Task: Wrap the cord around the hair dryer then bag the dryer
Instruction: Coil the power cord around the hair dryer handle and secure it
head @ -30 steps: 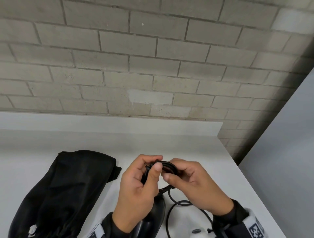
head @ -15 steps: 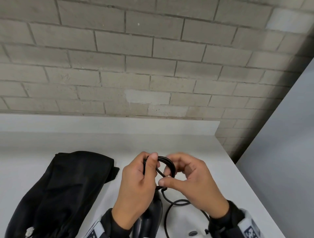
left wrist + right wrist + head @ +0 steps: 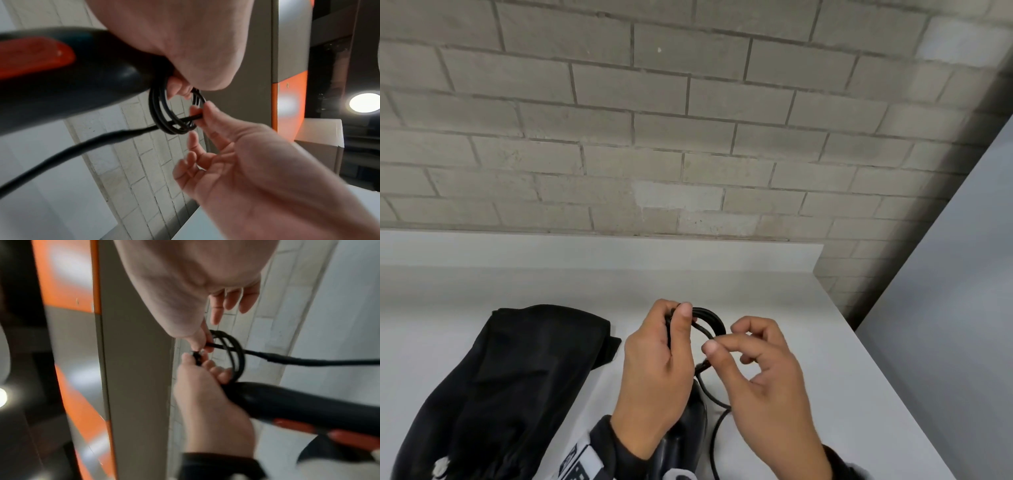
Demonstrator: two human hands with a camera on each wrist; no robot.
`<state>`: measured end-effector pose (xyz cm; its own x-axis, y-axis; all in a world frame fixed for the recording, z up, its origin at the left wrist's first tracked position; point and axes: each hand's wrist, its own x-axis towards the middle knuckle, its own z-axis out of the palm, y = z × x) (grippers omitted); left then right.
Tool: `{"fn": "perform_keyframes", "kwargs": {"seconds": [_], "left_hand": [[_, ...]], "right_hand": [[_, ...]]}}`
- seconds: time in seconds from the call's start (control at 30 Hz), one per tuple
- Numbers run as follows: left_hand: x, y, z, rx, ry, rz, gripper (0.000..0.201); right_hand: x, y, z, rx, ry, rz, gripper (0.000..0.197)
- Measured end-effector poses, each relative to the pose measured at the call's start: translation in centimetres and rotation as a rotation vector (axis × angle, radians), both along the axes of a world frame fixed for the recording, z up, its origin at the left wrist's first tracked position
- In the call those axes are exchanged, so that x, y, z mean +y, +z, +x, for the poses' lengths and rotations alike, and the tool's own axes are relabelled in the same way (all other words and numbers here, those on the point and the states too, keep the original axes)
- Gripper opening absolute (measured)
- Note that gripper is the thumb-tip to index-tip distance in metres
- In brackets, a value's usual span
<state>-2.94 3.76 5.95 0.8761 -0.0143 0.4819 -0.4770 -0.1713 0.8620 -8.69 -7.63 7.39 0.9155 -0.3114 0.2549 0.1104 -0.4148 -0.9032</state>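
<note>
A black hair dryer [image 3: 685, 435] with an orange switch [image 3: 37, 55] stands low in the head view, handle end up. My left hand [image 3: 671, 329] grips the handle end and holds several black cord loops [image 3: 710, 318] against it with thumb and fingers. My right hand [image 3: 719, 342] pinches one strand of the cord [image 3: 185, 119] between thumb and forefinger, right beside the loops, its other fingers spread loose. The slack cord [image 3: 717, 428] trails down to the white table [image 3: 808, 342]. A black cloth bag [image 3: 517, 377] lies flat to the left of my hands.
A grey brick wall [image 3: 654, 120] rises behind the table's low white back ledge [image 3: 585, 250]. The table's right edge runs diagonally, with a grey panel [image 3: 945, 325] beyond it. An orange and grey cabinet [image 3: 287, 81] shows in the wrist views.
My right hand has drawn apart from the left, toward the right, and now pinches a single cord strand with the other fingers spread. The left hand keeps its grip on the loops and handle.
</note>
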Motion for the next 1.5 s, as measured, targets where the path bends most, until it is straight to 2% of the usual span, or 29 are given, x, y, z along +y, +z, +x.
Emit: {"fn": "perform_keyframes", "kwargs": {"seconds": [0.07,0.17,0.27,0.33,0.4,0.47,0.53,0.63,0.73,0.87,1.0,1.1,1.2,1.33,1.43,1.5], "left_hand": [[-0.3,-0.1,0.0,-0.046,0.028,0.044,0.034],[-1.2,-0.4,-0.5,-0.082,0.018,0.075,0.029],[-1.5,-0.4,-0.4,-0.072,0.034,0.073,0.023],[-1.2,-0.2,0.0,-0.036,0.035,0.05,0.024],[-0.8,-0.1,0.3,-0.026,0.023,0.039,0.03],[-0.6,-0.1,0.4,-0.019,0.007,0.035,0.039],[-0.5,-0.2,0.4,-0.008,-0.007,0.031,0.044],[-0.2,-0.1,0.7,0.0,-0.009,0.002,0.044],[0.1,-0.2,1.2,0.019,-0.01,-0.012,0.043],[0.3,-0.3,1.5,-0.008,-0.003,0.001,0.037],[0.1,-0.1,1.1,-0.054,-0.001,0.038,0.033],[0.0,-0.2,1.3,-0.029,-0.021,0.027,0.032],[0.0,-0.2,1.5,-0.008,-0.043,0.023,0.034],[0.0,-0.1,1.7,-0.021,-0.027,0.047,0.032],[0.2,0.1,2.0,-0.029,-0.028,0.05,0.036],[0.5,0.1,2.2,-0.019,-0.037,0.049,0.033]], "right_hand": [[0.1,1.7,-0.5,0.038,0.019,0.113,0.013],[-0.3,3.7,-0.9,0.122,0.153,0.35,0.03],[-1.3,4.7,-1.3,0.198,0.362,0.494,0.026],[-1.9,4.6,-1.6,0.152,0.463,0.374,0.014],[-2.3,3.8,-1.6,0.1,0.49,0.146,0.026],[-2.3,2.7,-1.4,0.064,0.497,0.01,0.031],[-2.2,2.1,-1.2,0.03,0.486,-0.075,0.024],[-2.3,1.7,-1.1,-0.016,0.45,-0.093,0.019],[-2.2,2.1,-1.2,-0.062,0.377,0.04,0.025],[-2.8,4.0,-1.1,-0.114,0.254,0.378,0.021],[-4.1,5.3,-1.2,-0.002,0.298,0.669,0.025],[-4.8,4.7,-1.2,0.043,0.366,0.642,0.02],[-4.8,2.8,-0.6,-0.042,0.388,0.51,0.029],[-3.4,0.4,-0.3,-0.097,0.454,0.695,0.031],[-3.2,1.5,-0.4,-0.08,0.335,0.731,0.033],[-4.1,3.2,-0.5,0.019,0.258,0.702,0.04]]}}
